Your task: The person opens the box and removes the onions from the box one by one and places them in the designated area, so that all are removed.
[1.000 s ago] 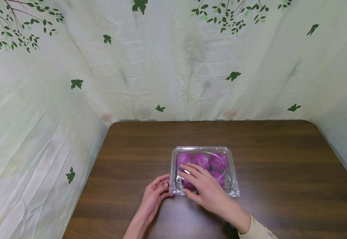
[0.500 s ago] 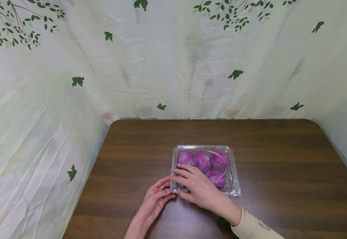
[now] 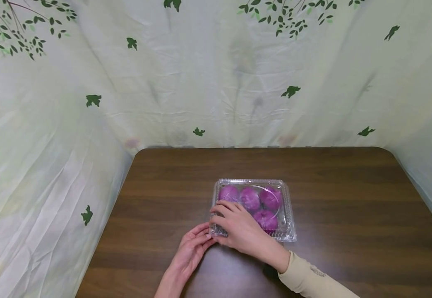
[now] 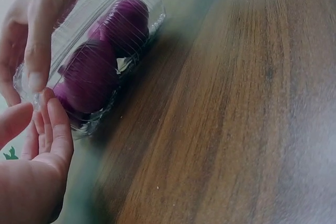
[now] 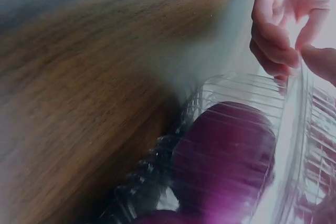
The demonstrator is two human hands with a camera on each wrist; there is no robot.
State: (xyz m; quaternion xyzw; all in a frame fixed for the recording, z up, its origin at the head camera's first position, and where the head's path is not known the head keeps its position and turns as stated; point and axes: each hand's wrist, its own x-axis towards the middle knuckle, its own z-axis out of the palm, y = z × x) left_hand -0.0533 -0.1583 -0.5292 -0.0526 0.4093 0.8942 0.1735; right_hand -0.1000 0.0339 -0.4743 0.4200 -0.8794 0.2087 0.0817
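On the table sits a clear plastic clamshell container [image 3: 288, 225] with its lid down, holding several purple onions [image 3: 265, 219]. My left hand [image 3: 191, 250] is at its near left corner, the fingertips and thumb pinching the rim there. Over the same corner lies my right hand [image 3: 243, 229], its fingers bent across the lid's left side and its thumb at the rim. In the left wrist view, the thumb of the right hand [image 4: 39, 40] points down at the rim close to the left fingertips [image 4: 48, 95]. The right hand hides the container's near left part.
The brown wooden table [image 3: 350, 215] extends around the container on all sides. A pale curtain [image 3: 216, 82] with printed leaves and birds hangs behind it and along both sides.
My right hand has slid left across the lid to the near left corner, its fingers now bent over the edge. My left hand has stayed at that corner, its fingers shifting slightly.
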